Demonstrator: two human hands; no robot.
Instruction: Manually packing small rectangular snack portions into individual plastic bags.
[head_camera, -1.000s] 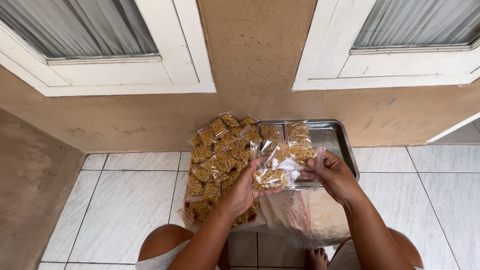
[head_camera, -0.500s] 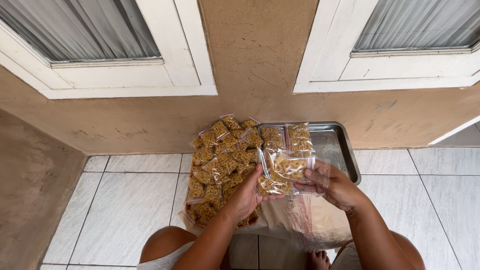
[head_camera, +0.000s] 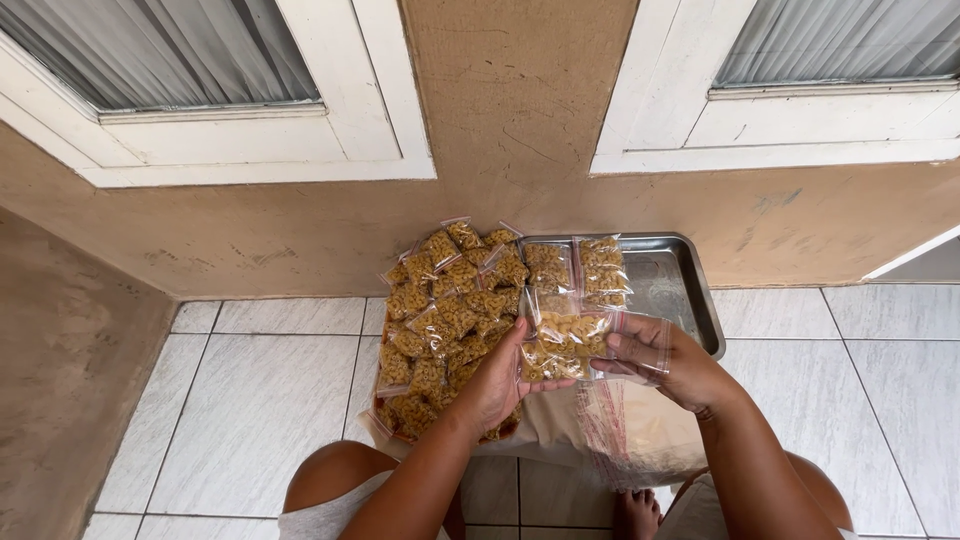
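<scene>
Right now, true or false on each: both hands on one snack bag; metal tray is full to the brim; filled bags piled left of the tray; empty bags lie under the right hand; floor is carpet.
1. Both hands hold the same small clear bag of yellow snacks: true; the left hand and the right hand both grip it.
2. The metal tray is full to the brim: false; only a few filled bags lie at its left end, and the rest shows bare metal.
3. A pile of filled bags lies left of the tray: true.
4. A bundle of empty clear bags lies below the right hand: true.
5. The floor is carpet: false; it is light tile.
</scene>
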